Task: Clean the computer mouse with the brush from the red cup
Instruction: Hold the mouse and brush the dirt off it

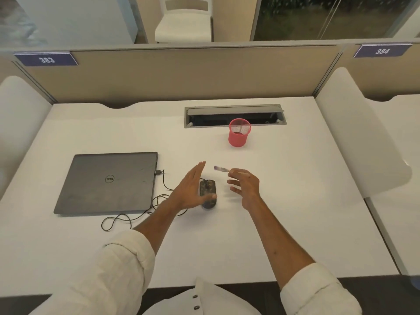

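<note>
A dark computer mouse [208, 188] lies on the white desk [284, 212] near the middle. My left hand [189, 189] hovers over its left side with fingers spread, the thumb reaching across the mouse's near end. My right hand [244, 184] is just right of the mouse and pinches a small brush [221, 169]; its purple bristle end points left, above and beyond the mouse. The red mesh cup [239, 135] stands farther back, to the right.
A closed grey laptop [106, 183] lies at the left, with the mouse cable [136, 214] looping in front of it. An open cable hatch [234, 115] sits behind the cup. Beige partitions [181, 76] wall the desk's far edge and sides.
</note>
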`<state>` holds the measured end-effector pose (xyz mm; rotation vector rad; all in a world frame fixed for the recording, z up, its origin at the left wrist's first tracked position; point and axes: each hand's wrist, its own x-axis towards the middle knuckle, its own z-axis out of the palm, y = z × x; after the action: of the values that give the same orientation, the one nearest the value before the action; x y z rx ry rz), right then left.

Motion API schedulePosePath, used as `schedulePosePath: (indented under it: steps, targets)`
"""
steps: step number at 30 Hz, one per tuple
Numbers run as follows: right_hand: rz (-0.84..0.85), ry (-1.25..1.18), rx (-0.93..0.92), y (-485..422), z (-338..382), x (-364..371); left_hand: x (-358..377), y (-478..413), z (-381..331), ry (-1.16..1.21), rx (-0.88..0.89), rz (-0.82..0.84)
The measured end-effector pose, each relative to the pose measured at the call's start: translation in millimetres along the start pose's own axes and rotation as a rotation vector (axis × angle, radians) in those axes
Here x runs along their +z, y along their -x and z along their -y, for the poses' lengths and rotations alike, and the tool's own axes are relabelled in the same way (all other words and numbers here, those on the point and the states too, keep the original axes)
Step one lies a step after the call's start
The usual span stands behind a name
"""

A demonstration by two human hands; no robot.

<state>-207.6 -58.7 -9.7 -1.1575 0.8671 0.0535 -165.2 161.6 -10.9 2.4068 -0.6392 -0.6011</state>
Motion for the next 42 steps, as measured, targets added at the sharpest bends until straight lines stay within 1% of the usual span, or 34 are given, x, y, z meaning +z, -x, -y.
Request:
schedulePosePath:
  steps: [4, 9, 12, 18, 21, 27, 36, 42]
  targets:
    - [0.019, -0.029, 0.029, 6, -6, -3, 7, 13, 11, -0.007, -0.043, 0.014]
    - [-0.028, 0.001, 0.012, 9, -10, -3, 12, 24, 19, -0.043, -0.065, 0.045]
    - [-0.054, 0.053, 0.059, 6, -9, 0, 15, 26, 21, -0.072, -0.068, 0.054]
    - [-0.003, 0.137, 0.117, 11, -13, 9, 17, 25, 23, -0.094, -0.067, 0.070]
    - [-0.009, 0.169, 0.138, 14, -15, 16, 17, 23, 25, -0.067, -0.074, 0.058]
    - [-0.012, 0.200, 0.120, 12, -23, 23, 17, 11, 26, -0.072, -0.063, 0.058]
    - [-0.052, 0.237, 0.153, 8, -24, 34, 16, 1, 27, -0.062, -0.065, 0.095]
    - [-0.038, 0.230, 0.141, 6, -28, 37, 19, 5, 26, -0.030, -0.052, 0.059]
